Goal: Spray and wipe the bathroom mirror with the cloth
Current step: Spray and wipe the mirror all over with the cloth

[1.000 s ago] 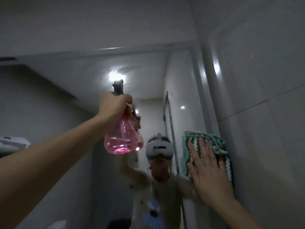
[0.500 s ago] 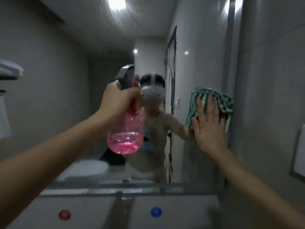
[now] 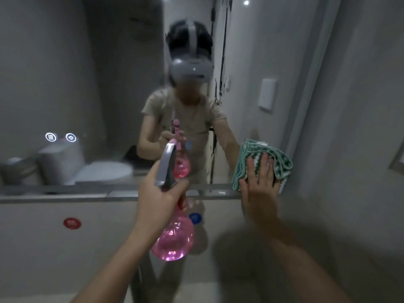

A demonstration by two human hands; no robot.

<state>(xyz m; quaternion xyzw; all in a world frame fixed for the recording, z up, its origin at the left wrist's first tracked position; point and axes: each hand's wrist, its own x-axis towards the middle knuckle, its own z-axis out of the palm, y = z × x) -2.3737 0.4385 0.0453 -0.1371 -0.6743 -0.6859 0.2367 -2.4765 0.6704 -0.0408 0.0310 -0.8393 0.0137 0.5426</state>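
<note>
The bathroom mirror (image 3: 87,73) fills the upper left and centre of the head view. My left hand (image 3: 160,200) grips a pink spray bottle (image 3: 173,239) by its neck, its grey spray head (image 3: 166,166) pointing up toward the glass. My right hand (image 3: 260,189) presses flat, fingers straight, on a folded green-and-white cloth (image 3: 265,154) at the mirror's lower right corner. The cloth hangs partly past the mirror's bottom edge (image 3: 109,194). My reflection with the bottle shows in the glass.
Two lit touch icons (image 3: 60,137) glow on the mirror's left. Below the mirror a panel carries a red dot (image 3: 72,223) and a blue dot (image 3: 195,218). A tiled wall (image 3: 349,127) stands at the right. A toilet (image 3: 87,169) is reflected.
My view has dropped from the ceiling reflection to the mirror's bottom. My right hand slid the cloth down the right side to the lower corner. My left hand lowered the bottle.
</note>
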